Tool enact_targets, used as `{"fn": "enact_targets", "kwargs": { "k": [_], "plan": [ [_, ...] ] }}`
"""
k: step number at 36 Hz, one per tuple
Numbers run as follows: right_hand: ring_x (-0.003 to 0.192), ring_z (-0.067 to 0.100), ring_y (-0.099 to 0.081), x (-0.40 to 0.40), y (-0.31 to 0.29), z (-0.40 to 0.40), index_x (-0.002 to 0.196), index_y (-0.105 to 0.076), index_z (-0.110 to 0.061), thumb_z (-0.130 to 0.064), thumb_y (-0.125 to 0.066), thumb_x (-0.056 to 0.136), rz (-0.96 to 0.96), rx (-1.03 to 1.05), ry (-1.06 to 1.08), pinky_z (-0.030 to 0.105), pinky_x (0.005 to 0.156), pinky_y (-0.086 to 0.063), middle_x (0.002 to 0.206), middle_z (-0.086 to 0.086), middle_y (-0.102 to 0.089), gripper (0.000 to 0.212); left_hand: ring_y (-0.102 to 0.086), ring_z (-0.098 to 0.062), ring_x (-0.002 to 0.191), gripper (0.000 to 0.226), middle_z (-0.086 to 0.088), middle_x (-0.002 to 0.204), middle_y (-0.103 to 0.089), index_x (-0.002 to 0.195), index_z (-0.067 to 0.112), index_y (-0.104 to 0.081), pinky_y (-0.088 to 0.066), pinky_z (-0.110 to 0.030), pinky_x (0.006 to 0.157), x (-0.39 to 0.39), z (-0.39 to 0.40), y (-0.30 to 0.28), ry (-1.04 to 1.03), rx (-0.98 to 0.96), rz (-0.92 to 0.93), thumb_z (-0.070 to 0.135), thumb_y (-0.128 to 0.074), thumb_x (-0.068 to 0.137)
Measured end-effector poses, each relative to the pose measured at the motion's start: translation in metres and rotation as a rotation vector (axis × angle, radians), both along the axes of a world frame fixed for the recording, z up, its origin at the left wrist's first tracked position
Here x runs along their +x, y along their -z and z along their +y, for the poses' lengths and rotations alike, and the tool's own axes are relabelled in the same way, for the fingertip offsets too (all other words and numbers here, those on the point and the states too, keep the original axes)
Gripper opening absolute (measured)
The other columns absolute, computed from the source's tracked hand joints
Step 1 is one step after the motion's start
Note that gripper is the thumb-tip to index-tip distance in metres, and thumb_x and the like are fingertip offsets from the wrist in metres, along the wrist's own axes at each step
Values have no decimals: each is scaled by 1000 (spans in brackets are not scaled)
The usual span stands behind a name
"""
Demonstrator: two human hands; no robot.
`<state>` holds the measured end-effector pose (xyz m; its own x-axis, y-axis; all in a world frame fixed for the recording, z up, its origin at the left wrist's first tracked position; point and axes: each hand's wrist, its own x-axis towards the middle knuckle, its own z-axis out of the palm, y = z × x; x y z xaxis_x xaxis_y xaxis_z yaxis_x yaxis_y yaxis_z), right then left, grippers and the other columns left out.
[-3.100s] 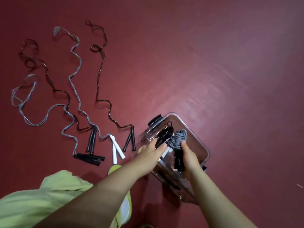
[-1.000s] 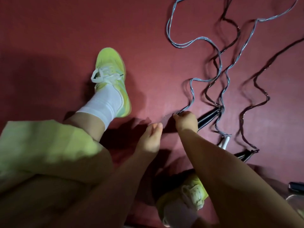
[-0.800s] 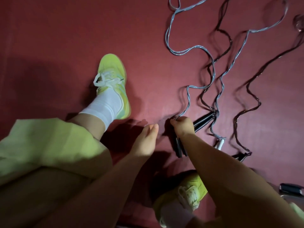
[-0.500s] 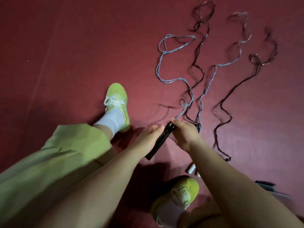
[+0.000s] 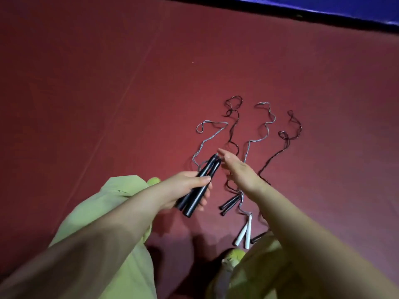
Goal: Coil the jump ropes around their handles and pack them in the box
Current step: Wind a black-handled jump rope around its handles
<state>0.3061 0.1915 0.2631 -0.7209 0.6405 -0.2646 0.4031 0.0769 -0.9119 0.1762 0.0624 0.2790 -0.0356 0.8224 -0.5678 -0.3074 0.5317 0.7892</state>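
Left hand (image 5: 187, 188) gripped both black handles (image 5: 197, 188) together, lifted off the red floor (image 5: 108, 93); half a second earlier the right held them. Right hand (image 5: 237, 169) now flat, fingers straight, beside the handle tips. Grey rope (image 5: 201, 145) trailed down, uncoiled; winding likely next. Box out of view.

I can read no text, label, brand, number or sign anywhere in my view; the smooth black plastic handles (image 5: 197, 188) at the centre of the frame and the white plastic handles (image 5: 245, 233) at lower right carry no legible marking.
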Motion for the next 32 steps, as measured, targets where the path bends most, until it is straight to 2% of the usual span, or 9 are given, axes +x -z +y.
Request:
{"fn": "enact_targets", "kwargs": {
  "k": [3,6,10,15,19,21,25,29,32],
  "plan": [
    [98,-3,-52,7,-9,-7,116,-56,-24,-40,-31,104,18,75,-39,24,98,-37,106,-14,-57,32,-61,-16,51,18,-4,63,-61,90,7,-58,-56,-32,53,2,-2,-15,45,2,-38,18,-47,99],
    [87,9,-51,9,-2,-12,100,-55,-12,-48,-31,102,41,76,15,35,94,-42,89,-6,-55,43,-61,-17,53,17,-4,65,-61,94,7,-60,-56,-32,52,-1,-3,-18,104,-18,-80,18,-48,98],
    [72,15,-47,1,3,-15,92,-52,-11,-59,-29,92,44,63,-41,34,73,-40,77,2,-53,53,-59,-16,55,15,-3,65,-59,94,8,-62,-56,-33,50,-12,-3,-14,117,-81,-184,18,-50,95],
    [62,4,-40,-7,7,-13,87,-48,-6,-56,-28,92,16,73,-169,21,65,-37,69,-12,-44,53,-51,-10,49,17,2,63,-53,91,12,-58,-51,-26,49,-21,-1,-3,138,-142,-400,24,-56,79],
    [55,4,-37,-13,10,1,79,-47,-9,-61,-23,89,-45,-27,-158,21,60,-36,56,-18,-43,58,-42,-6,45,10,3,61,-47,84,13,-54,-39,-18,43,-33,11,3,111,-132,-493,22,-56,78],
    [55,6,-38,-14,12,10,85,-54,-8,-66,-19,88,-39,-46,-153,18,58,-34,55,-17,-45,68,-42,-7,44,12,1,61,-47,84,11,-55,-38,-18,41,-37,19,4,56,-94,-479,19,-57,76],
    [60,13,-48,-22,13,17,86,-64,-28,-95,-21,69,-18,-67,-159,26,63,-39,63,-6,-56,82,-41,-8,44,12,1,61,-48,85,8,-57,-36,-18,40,-47,32,7,-32,-19,-477,10,-66,78],
    [73,12,-54,-25,14,13,99,-62,-8,-98,-11,64,-83,-14,-264,25,75,-41,77,-2,-61,109,-43,-7,45,23,2,64,-47,88,9,-61,-40,-19,41,-48,37,14,-74,89,-605,15,-75,71],
    [80,21,-57,-29,16,8,97,-67,-34,-98,-12,65,-62,-52,-314,29,80,-45,86,10,-63,91,-44,-7,47,48,2,65,-48,89,8,-71,-42,-21,41,-51,39,19,-92,173,-683,23,-94,50]
  ]
}}
